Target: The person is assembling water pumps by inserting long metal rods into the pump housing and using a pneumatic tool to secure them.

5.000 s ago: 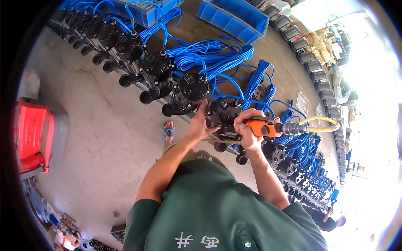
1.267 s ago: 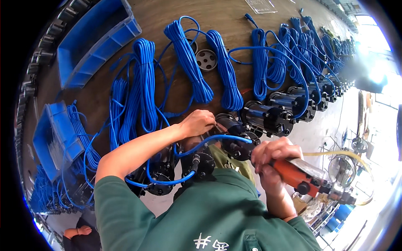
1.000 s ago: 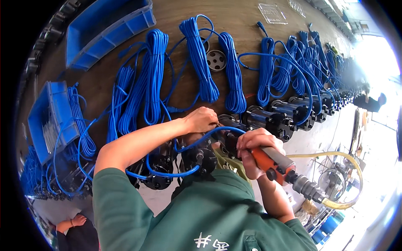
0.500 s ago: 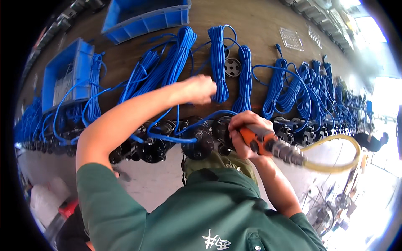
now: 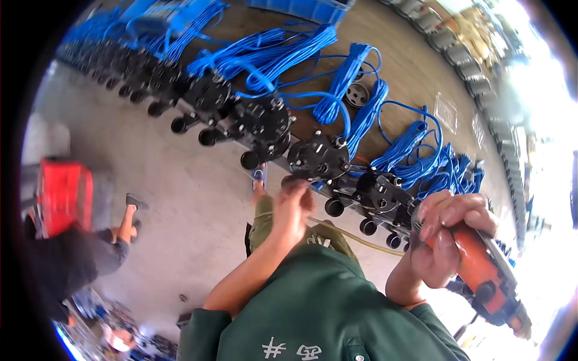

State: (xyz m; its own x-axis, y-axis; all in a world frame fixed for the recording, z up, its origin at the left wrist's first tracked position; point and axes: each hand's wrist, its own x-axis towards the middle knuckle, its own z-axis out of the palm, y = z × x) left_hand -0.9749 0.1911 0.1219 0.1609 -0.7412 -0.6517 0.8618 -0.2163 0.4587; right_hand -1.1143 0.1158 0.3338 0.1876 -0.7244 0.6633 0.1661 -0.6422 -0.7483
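My right hand point(image 5: 448, 231) is wrapped round an orange air tool point(image 5: 481, 268), held at the right with its metal end pointing down and right. What its front end touches is hidden behind my fingers. In the middle, my left hand point(image 5: 292, 207) is at the near side of a black pump-like unit point(image 5: 319, 157). Its fingers are smeared by motion beside a dark round part of that unit, so I cannot tell whether they grip it. Blue cable runs from the units to coiled bundles point(image 5: 343, 81) behind them.
More black units point(image 5: 262, 120) line the table's near edge on both sides. A blue crate point(image 5: 307, 9) stands at the back, near a grey holed disc point(image 5: 357, 94). A yellow hose point(image 5: 355, 239) crosses before me. At left, another person point(image 5: 78, 262) is beside a red container point(image 5: 66, 195).
My view has turned and tilted. My left hand has left the cable bundles and come down to the near side of a black unit. The air tool in my right hand has moved rightward.
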